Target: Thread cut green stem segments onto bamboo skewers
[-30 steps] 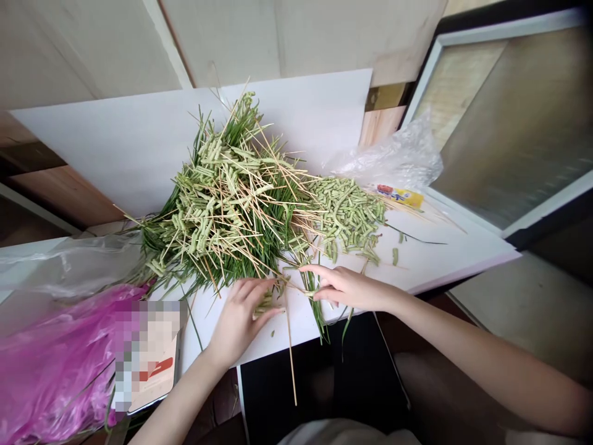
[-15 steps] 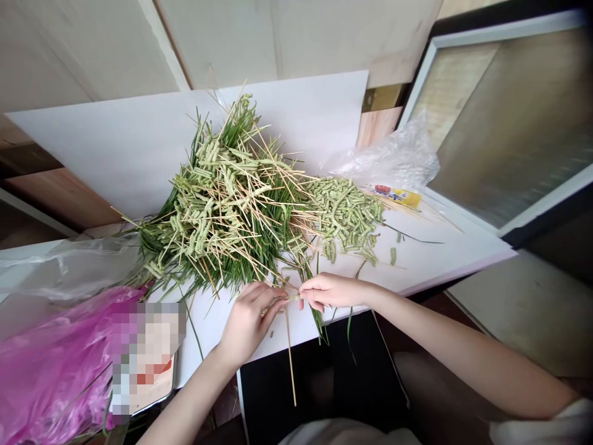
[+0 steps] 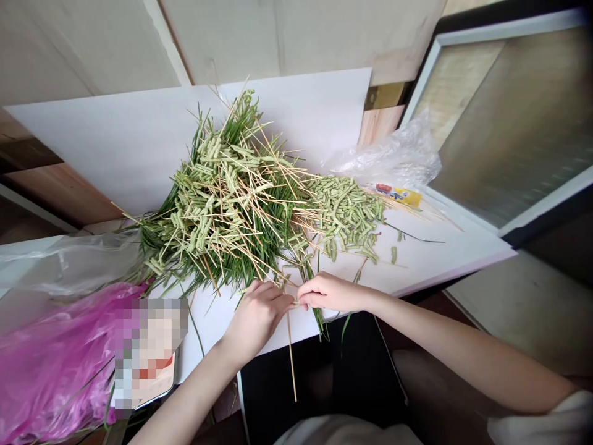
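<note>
My left hand (image 3: 262,314) is closed in a pinch at the table's front edge. My right hand (image 3: 330,292) pinches close beside it, and the fingertips nearly meet. Between them shows a bit of a pale green piece, seemingly cut long bean (image 3: 296,303), mostly covered by the fingers. A thin bamboo skewer (image 3: 291,361) runs down from my left fingertips past the table edge. Behind the hands rises a heap of bean-loaded skewers (image 3: 222,185) lying over dark green grassy stalks (image 3: 266,241). Loose cut bean pieces (image 3: 347,213) are piled to its right.
A clear plastic bag (image 3: 389,154) and a yellow wrapper (image 3: 403,196) lie at the right back. Left are a magenta plastic bag (image 3: 60,364) and a partly blurred flat object (image 3: 152,377). A white board (image 3: 115,142) stands behind; the white table (image 3: 426,253) ends before my lap.
My left hand has turned slightly and shifted right, bringing its fingertips closer to the right ones. Less of the green piece shows between them. The skewer still hangs down.
</note>
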`<state>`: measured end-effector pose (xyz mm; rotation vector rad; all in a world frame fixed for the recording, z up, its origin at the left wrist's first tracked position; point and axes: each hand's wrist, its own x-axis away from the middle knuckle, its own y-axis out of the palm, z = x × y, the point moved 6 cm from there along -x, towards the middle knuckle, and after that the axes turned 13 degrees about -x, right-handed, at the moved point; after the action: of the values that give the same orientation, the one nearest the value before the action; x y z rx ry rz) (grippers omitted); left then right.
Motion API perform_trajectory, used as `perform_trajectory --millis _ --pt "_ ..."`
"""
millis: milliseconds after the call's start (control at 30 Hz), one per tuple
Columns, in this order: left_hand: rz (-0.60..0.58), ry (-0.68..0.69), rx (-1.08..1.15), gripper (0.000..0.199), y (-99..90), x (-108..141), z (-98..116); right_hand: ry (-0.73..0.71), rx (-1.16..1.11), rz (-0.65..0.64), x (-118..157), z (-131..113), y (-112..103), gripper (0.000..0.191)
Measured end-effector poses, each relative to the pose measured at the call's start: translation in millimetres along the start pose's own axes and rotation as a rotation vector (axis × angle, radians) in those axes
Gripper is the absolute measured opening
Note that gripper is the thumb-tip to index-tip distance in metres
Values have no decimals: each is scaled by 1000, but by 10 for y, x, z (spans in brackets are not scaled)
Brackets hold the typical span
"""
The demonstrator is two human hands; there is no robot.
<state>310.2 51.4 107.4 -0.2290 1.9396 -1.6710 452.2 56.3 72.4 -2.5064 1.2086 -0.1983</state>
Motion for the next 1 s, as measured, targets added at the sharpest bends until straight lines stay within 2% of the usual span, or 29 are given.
perform_trajectory --millis 167,333,400,467,533,600,667,733,833,900,1000 --pt "-159 -143 626 38 66 75 -27 -246 209 16 150 -169 102 29" --pt "-367 -348 1089 43 220 200 126 -380 415 23 291 -336 225 38" --pt "-429 -429 1208 45 244 278 170 -384 447 52 347 -317 127 32" --pt "-455 -499 1256 47 228 374 128 -355 456 128 428 -236 -116 30" --pt "-403 -550 1172 47 180 467 -43 -285 448 269 539 -113 -466 34" --pt "-295 -568 942 45 131 534 -299 -191 413 420 652 14 -789 37" --pt "-193 -535 656 41 124 561 -527 -88 337 475 702 119 -940 32" --pt "-78 -467 396 38 153 550 -677 11 226 433 663 186 -895 27" --pt "46 -373 122 32 218 510 -754 122 14 321 514 223 -631 31" --pt "102 -351 35 30 201 477 -743 171 -150 247 399 235 -439 39" --pt "151 -301 71 27 69 377 -614 233 -401 133 235 258 -198 48"
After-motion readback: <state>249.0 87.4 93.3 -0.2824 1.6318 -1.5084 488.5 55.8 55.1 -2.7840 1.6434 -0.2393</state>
